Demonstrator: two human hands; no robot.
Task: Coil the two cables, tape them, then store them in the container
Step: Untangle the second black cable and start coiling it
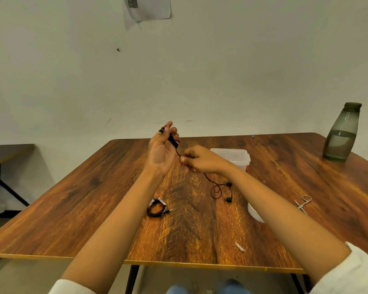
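Note:
My left hand (160, 149) is raised above the table, palm toward me, with turns of a thin black earphone cable (216, 188) wound around its fingers. Just to its right, my right hand (200, 159) pinches the same cable. The loose end trails down to the table in a small loop, with two earbuds lying beside it. A second black cable (156, 207) lies coiled and bound with white tape near the table's middle. The clear plastic container (235, 157) stands behind my right hand. A white tape roll (254, 212) is partly hidden under my right forearm.
Small scissors (303, 203) lie at the right on the wooden table (72, 209). A grey water bottle (341, 132) stands at the far right corner. A scrap of white tape (240, 247) lies near the front edge. Another table (9, 152) is at left.

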